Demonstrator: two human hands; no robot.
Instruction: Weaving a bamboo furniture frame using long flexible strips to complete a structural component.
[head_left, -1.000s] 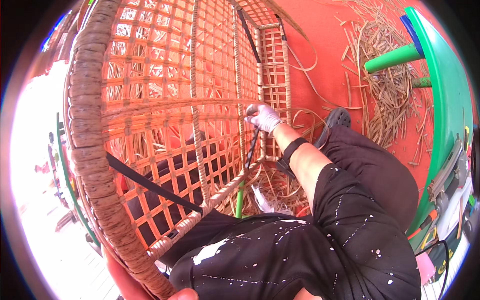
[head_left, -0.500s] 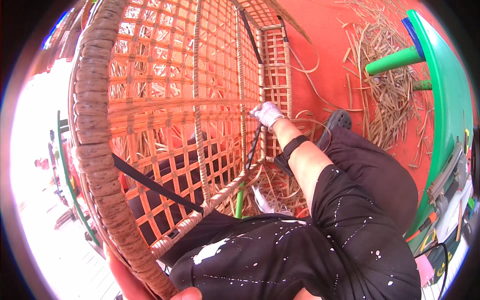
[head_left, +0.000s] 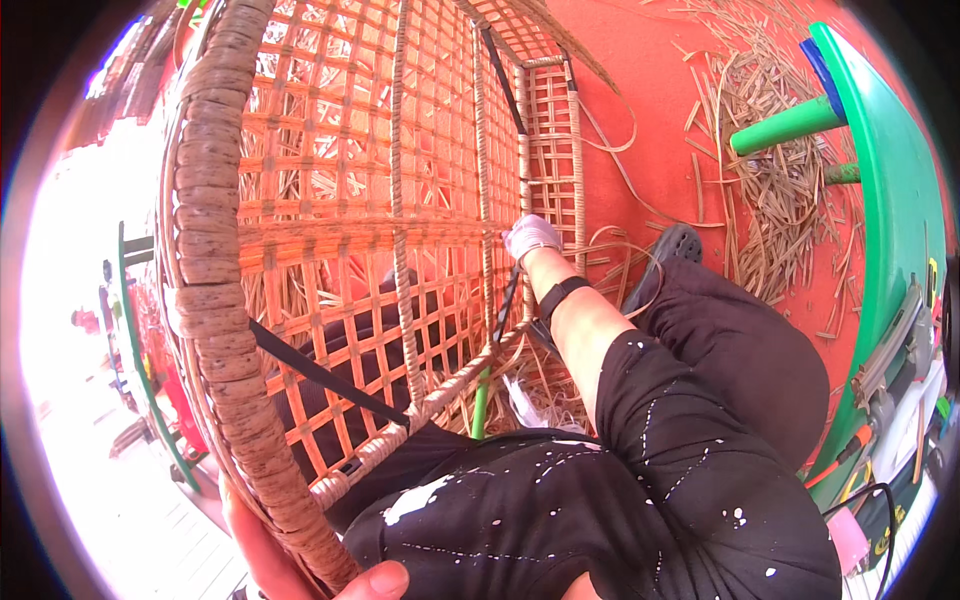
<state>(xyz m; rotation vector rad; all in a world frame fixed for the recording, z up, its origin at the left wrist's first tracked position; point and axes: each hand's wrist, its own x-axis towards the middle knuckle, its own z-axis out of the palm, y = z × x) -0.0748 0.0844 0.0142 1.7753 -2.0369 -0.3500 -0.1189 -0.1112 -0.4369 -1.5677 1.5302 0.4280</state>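
Note:
A large wicker furniture frame (head_left: 215,330) with a woven rattan panel (head_left: 330,130) stands tilted in front of me. My left hand (head_left: 290,560) is closed round its thick wrapped rim at the lower left, thumb on the near side. My right hand (head_left: 532,238), in a whitish glove, is closed against the right part of the panel, beside a wrapped bar. Rattan strips (head_left: 370,232) run across the weave to its fingers, which pinch one; the fingertips are partly hidden. Black straps (head_left: 330,375) span the frame's corners.
Loose rattan offcuts (head_left: 775,200) lie heaped on the red floor (head_left: 640,110). A green table (head_left: 880,230) lies on its side at the right, its leg (head_left: 785,125) jutting out. Hand tools (head_left: 885,360) sit at the far right. A long strip (head_left: 650,205) curls near my shoe (head_left: 675,245).
The wicker frame has shifted slightly right at its near rim. My right hand has moved slightly down, and the strips running to it sit lower. My left hand keeps its hold.

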